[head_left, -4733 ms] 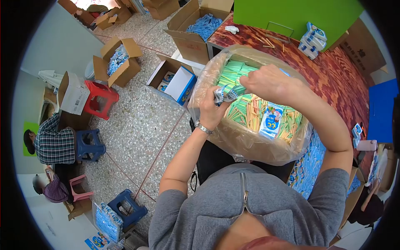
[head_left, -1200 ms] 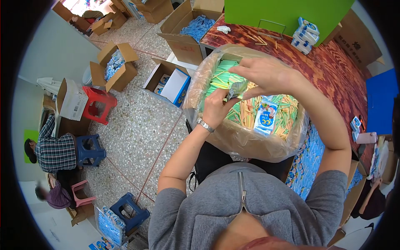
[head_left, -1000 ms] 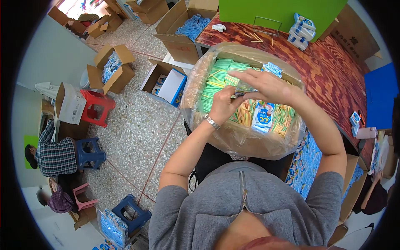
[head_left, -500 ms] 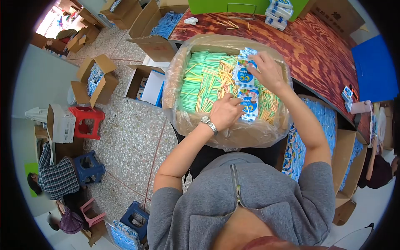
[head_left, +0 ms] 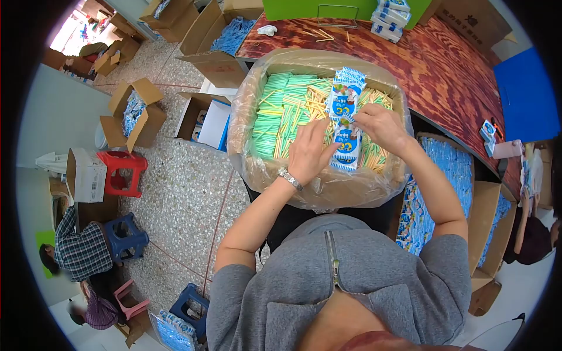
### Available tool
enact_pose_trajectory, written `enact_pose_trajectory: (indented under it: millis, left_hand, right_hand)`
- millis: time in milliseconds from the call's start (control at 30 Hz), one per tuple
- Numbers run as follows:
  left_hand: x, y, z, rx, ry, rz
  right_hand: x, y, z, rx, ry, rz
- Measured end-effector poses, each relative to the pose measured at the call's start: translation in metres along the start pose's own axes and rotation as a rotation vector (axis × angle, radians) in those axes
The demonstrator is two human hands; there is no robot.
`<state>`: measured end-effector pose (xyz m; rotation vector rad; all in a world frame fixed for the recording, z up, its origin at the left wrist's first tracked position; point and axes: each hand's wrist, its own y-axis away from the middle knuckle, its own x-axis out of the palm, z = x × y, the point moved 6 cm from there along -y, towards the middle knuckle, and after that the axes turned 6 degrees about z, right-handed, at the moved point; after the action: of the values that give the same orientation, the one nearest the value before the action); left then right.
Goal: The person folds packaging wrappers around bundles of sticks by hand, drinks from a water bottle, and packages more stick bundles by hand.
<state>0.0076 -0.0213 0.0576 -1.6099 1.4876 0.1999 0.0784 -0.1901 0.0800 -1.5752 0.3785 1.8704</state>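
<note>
In front of me, a carton lined with clear plastic (head_left: 246,146) holds many thin green and yellow sticks (head_left: 281,111). Two stacks of blue-and-white printed packets lie on the sticks, an upper packet (head_left: 344,99) and a lower packet (head_left: 348,149). My right hand (head_left: 383,128) pinches the top edge of the lower packet, where the two stacks meet. On the left side, my left hand (head_left: 308,152) lies with fingers stretched out and thumb apart. Its thumb tip meets the lower packet's left edge. A metal watch is on that wrist.
A red-brown patterned table (head_left: 374,58) runs behind the carton, with stacked packs (head_left: 391,20) on it. Blue packets fill a box (head_left: 448,169) at my right. Open cartons (head_left: 134,111), a red stool (head_left: 124,175) and a blue stool (head_left: 126,237) stand left. Other people sit nearby.
My right hand has come down from the upper packet to the top edge of the lower one. My left hand has shifted slightly left, uncovering more of the lower packet.
</note>
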Motion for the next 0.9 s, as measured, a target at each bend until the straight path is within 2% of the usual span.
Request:
enact_pose_trajectory:
  millis: [100, 133, 233, 400, 500, 533, 567, 633, 733, 900]
  left_hand:
    - [0.000, -0.001, 0.013, -0.127, 0.167, 0.058]
    - [0.006, 0.001, 0.023, -0.201, 0.218, 0.218]
    - [0.004, 0.011, 0.037, -0.409, 0.481, 0.228]
    - [-0.016, 0.030, 0.054, -0.491, 0.632, 0.034]
    - [-0.038, 0.046, 0.069, -0.535, 0.601, -0.121]
    - [-0.051, 0.049, 0.066, -0.534, 0.550, -0.163]
    - [-0.062, 0.052, 0.064, -0.531, 0.499, -0.202]
    - [-0.065, 0.067, 0.080, -0.564, 0.634, -0.310]
    - [-0.082, 0.075, 0.081, -0.585, 0.755, -0.442]
    - [-0.095, 0.075, 0.085, -0.552, 0.745, -0.525]
  right_hand:
    - [-0.019, -0.014, 0.020, -0.086, -0.118, -0.077]
    - [-0.024, -0.021, 0.026, -0.108, -0.162, -0.101]
    - [-0.016, -0.040, 0.036, 0.101, -0.566, 0.057]
    - [-0.002, -0.072, 0.061, -0.026, -0.734, 0.197]
    - [0.021, -0.098, 0.067, 0.009, -1.200, 0.391]
    - [0.026, -0.112, 0.066, 0.017, -1.202, 0.347]
    - [0.036, -0.128, 0.066, -0.056, -0.940, 0.314]
    - [0.066, -0.155, 0.067, -0.188, -0.417, 0.232]
    - [0.108, -0.178, 0.073, -0.097, 0.040, 0.401]
    - [0.117, -0.192, 0.085, 0.006, 0.162, 0.522]
